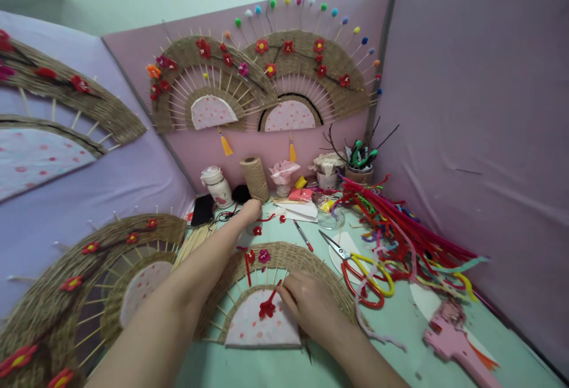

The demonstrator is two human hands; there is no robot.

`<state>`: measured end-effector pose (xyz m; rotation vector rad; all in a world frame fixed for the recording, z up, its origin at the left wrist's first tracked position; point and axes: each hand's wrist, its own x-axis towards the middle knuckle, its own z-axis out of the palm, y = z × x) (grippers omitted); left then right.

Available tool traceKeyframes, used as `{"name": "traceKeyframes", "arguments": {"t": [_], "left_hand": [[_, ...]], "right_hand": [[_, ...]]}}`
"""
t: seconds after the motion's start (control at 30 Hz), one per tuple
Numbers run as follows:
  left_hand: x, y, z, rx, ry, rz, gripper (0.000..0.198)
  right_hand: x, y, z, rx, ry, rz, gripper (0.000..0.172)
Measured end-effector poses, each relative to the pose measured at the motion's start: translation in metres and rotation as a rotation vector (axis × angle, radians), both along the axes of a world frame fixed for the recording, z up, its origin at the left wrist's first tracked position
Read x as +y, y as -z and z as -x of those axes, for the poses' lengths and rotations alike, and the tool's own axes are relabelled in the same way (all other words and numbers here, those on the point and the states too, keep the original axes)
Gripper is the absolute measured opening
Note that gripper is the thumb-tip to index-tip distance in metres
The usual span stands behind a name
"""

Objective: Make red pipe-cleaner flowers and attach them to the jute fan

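A woven jute fan (306, 263) with wooden ribs and a pink dotted centre lies flat on the green table in front of me. My right hand (309, 302) rests on the fan and pinches the stem of a red pipe-cleaner flower (268, 307) lying on the pink centre. My left hand (249, 210) is stretched far forward past the fan's top edge. Its fingers are curled near a small red flower (257, 230) and the base of a jute twine spool (255, 178). Whether it holds anything is hidden. More red and pink flowers (258, 256) sit on the fan's top edge.
Red-and-yellow scissors (362, 269) and a heap of coloured pipe cleaners (400, 231) lie at the right. A pink glue gun (451, 337) sits near the front right. Another woven fan (89, 281) lies at the left. Finished fans (267, 80) hang on the purple partitions. Jars and cups (217, 186) stand at the back.
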<state>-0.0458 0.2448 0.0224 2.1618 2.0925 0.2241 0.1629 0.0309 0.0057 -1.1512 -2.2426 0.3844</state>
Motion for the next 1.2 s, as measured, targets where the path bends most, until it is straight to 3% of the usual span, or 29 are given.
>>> {"name": "traceKeyframes", "arguments": {"t": [0.1,0.2,0.27,0.4,0.53,0.63,0.73,0.87,1.0,1.2], "left_hand": [[-0.012,-0.023,0.003,-0.044,-0.022,-0.055,0.018],[-0.047,-0.046,0.0,-0.157,-0.013,-0.105,0.019],[-0.085,-0.055,-0.01,-0.575,0.028,-0.09,0.02],[-0.169,-0.048,-0.047,-1.128,0.057,0.143,0.024],[-0.219,-0.026,-0.082,-1.371,0.072,0.262,0.025],[-0.232,-0.016,-0.093,-1.44,0.098,0.277,0.024],[-0.236,-0.012,-0.092,-1.641,0.08,0.292,0.021],[-0.239,0.0,-0.084,-1.886,0.035,0.32,0.033],[-0.239,0.009,-0.078,-1.958,0.067,0.34,0.039],[-0.241,0.005,-0.073,-2.0,0.094,0.368,0.051]], "right_hand": [[0.0,-0.003,-0.001,0.041,0.018,0.026,0.024],[0.003,-0.005,-0.005,0.172,0.09,0.098,0.02],[0.006,-0.006,-0.008,0.334,0.118,0.17,0.02],[0.014,-0.006,-0.013,0.795,0.064,0.507,0.028],[0.016,-0.006,-0.014,1.134,-0.094,0.778,0.036],[0.015,-0.006,-0.014,1.162,-0.146,0.781,0.031],[0.015,-0.008,-0.018,1.127,-0.04,0.635,0.032],[0.013,-0.015,-0.023,1.025,0.063,0.493,0.034],[0.01,-0.018,-0.022,0.888,0.05,0.366,0.027],[0.007,-0.012,-0.022,0.562,0.008,0.079,0.015]]}}
